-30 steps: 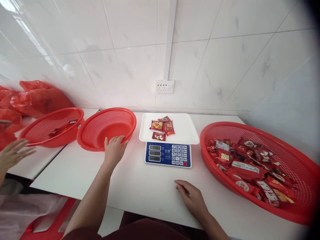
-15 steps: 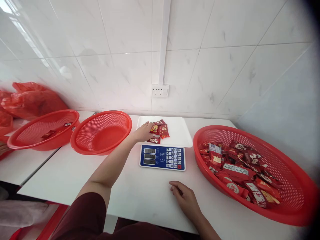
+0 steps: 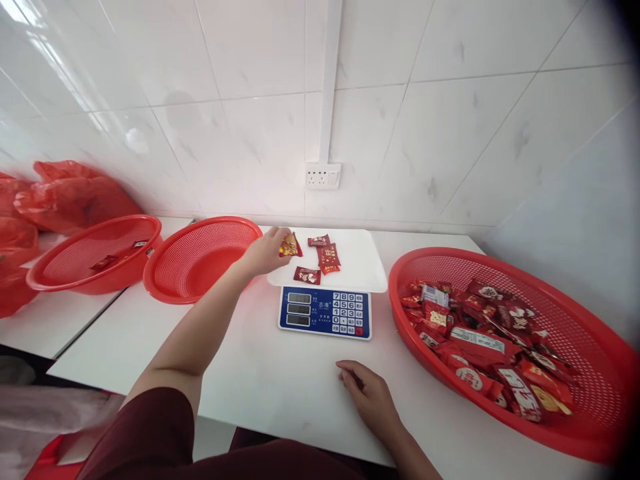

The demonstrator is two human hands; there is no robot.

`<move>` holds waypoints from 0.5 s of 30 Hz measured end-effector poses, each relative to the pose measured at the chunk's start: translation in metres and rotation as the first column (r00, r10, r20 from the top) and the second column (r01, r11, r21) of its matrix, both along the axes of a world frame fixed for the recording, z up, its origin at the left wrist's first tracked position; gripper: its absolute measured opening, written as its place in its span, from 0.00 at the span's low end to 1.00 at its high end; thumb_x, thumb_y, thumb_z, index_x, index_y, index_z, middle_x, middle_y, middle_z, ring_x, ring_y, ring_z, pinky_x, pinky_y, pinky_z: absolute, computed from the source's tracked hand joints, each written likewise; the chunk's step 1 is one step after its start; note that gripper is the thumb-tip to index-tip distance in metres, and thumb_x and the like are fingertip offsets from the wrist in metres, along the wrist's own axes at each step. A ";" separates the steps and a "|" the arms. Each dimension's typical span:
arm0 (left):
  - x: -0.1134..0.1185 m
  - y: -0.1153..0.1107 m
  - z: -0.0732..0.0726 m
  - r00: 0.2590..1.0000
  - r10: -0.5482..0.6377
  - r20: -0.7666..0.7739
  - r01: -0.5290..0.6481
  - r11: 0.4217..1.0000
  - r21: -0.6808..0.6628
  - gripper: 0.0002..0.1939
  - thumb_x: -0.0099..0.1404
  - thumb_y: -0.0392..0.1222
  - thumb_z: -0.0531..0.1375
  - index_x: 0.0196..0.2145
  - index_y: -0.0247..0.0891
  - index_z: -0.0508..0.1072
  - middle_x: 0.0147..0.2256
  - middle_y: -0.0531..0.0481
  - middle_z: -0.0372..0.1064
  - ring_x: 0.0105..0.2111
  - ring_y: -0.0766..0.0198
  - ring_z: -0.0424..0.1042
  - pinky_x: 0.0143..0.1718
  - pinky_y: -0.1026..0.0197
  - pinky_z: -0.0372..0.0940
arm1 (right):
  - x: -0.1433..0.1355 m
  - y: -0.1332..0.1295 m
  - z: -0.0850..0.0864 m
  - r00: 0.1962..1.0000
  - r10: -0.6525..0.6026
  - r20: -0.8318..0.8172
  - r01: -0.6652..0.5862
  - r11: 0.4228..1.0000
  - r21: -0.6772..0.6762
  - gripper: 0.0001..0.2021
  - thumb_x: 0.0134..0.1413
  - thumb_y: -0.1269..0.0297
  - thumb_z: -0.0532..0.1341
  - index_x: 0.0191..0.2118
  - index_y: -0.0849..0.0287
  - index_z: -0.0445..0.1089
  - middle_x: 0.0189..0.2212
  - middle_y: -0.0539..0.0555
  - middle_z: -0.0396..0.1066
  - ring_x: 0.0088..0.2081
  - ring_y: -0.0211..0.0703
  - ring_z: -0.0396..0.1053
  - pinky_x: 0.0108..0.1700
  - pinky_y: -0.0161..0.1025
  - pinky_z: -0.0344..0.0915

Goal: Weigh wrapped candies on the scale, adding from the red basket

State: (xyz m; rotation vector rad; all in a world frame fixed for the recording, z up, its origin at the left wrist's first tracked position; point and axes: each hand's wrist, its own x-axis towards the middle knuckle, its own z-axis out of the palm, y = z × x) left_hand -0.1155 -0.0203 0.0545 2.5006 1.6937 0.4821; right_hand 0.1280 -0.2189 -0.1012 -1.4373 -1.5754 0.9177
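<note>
My left hand (image 3: 270,251) is closed on a small red and yellow snack packet (image 3: 290,245), held just above the left part of the white weighing pan (image 3: 361,257). Several dark red snack packets lie on the pan, one of them a packet with white print (image 3: 307,275) near its front edge. The scale's blue keypad panel (image 3: 325,313) faces me; its display digits are too faint to read. My right hand (image 3: 369,393) rests on the white table in front of the scale, fingers loosely curled, with nothing visible in them.
At the right stands a large red basket (image 3: 595,360) with many snack packets. Left of the scale is a red basket (image 3: 205,259), and beyond it another red basket (image 3: 95,263) with a few packets. Red plastic bags (image 3: 80,193) sit farther left. A tiled wall with a socket (image 3: 323,175) closes the back.
My left hand has lifted the red and yellow packet from the pile on the pan and moved left with it. The right hand stays in place. The view has shifted slightly.
</note>
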 end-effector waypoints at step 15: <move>0.016 -0.013 -0.026 0.980 -0.177 0.097 0.194 0.957 -0.215 0.20 0.61 0.44 0.55 0.52 0.41 0.68 0.50 0.44 0.68 0.54 0.54 0.62 0.52 0.53 0.61 | -0.002 -0.004 0.011 1.000 0.001 0.022 0.001 0.995 -0.101 0.10 0.52 0.55 0.54 0.34 0.40 0.74 0.30 0.46 0.77 0.35 0.51 0.75 0.41 0.47 0.71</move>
